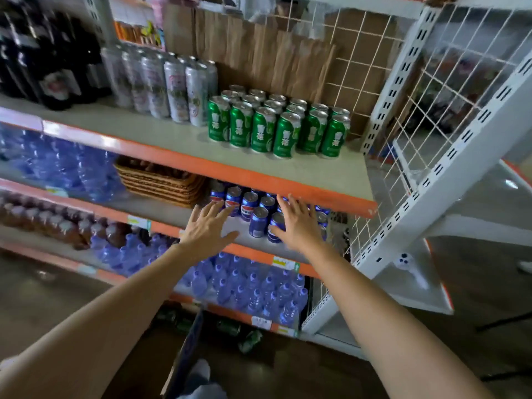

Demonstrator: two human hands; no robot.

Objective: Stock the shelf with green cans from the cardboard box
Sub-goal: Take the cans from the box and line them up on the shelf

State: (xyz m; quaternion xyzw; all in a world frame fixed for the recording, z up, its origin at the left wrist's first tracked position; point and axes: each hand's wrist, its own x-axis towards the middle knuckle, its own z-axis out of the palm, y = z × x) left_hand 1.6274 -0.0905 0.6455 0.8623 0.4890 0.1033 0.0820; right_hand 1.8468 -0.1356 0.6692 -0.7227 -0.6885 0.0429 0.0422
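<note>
Well above left hand (205,228), right hand (296,223): green cans (283,131) on shelf (161,133).

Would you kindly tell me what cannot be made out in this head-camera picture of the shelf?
Head view:
cardboard box: only one flap shows, cut by the bottom edge; contents hidden.
loose green cans on the floor: dim, blurred; number unclear.
blue cans: several hidden behind the right hand.
dark bottles: labels blurred by motion.

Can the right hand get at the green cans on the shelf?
Probably yes: the right hand is open and empty, one level below the green cans, and their shelf is open at the front.
</note>
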